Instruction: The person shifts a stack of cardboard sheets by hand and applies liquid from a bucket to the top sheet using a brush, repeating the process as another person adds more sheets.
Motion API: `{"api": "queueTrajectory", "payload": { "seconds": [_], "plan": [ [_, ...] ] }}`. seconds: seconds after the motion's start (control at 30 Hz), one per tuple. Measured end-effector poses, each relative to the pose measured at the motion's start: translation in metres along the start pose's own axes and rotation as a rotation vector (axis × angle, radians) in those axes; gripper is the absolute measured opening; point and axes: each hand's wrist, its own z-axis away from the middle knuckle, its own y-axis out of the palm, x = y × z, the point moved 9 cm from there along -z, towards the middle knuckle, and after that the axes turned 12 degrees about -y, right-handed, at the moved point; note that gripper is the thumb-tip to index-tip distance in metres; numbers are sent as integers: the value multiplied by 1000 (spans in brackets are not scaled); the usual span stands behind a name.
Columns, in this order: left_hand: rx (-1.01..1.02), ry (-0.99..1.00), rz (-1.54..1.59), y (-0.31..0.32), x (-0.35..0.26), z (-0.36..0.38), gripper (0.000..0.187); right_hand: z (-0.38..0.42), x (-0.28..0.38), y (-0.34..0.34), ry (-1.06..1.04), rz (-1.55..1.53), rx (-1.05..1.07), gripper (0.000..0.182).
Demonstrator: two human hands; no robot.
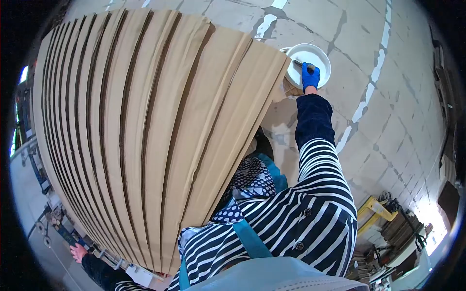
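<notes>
My right hand, in a blue glove, is closed around a brush over a round white tub. The tub stands on the floor and holds a white liquid. Whether the bristles dip into the liquid is not clear. At the lower left my bare left hand has its fingers apart and holds nothing. It is near the edge of a wide stack of overlapping brown cardboard sheets, fanned out like steps from left to right.
A tiled floor with white and grey patched lines lies beyond the tub. A yellow metal frame stands at the lower right, near stacked cardboard. More flat stacks line the far right edge.
</notes>
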Motion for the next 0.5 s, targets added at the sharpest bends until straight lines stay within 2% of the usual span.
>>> {"api": "queueTrajectory", "payload": {
  "seconds": [0.07, 0.1, 0.17, 0.2, 0.27, 0.3, 0.33, 0.4, 0.43, 0.5],
  "plan": [
    [-31, 10, 31, 1, -5, -12, 50, 8, 2, 2, 73, -215, -37, 29],
    [-27, 10, 31, 2, -7, -17, 50, 6, 4, -3, 75, -214, -39, 29],
    [-22, 10, 32, 1, -8, -21, 50, 11, -20, 1, 391, -608, -100, 27],
    [-26, 9, 28, 1, -8, -22, 50, 10, -25, -6, 437, -748, -208, 26],
    [-28, 10, 25, -1, -7, -24, 50, 24, -35, -23, 728, -858, -363, 25],
    [-17, 2, 22, 1, -4, -27, 50, 28, -33, -24, 778, -1011, -325, 21],
    [-6, -5, 19, 2, -3, -26, 50, 27, -48, -30, 774, -1010, -327, 21],
    [-1, -12, 39, 10, -2, -28, 50, 26, -50, -21, 848, -1399, -222, 19],
    [1, -22, 57, 14, 0, -30, 51, 25, -45, -23, 892, -1499, -129, 22],
    [7, -27, 74, 25, 1, -31, 51, 29, -32, -41, 807, -1425, -130, 23]
  ]
}}
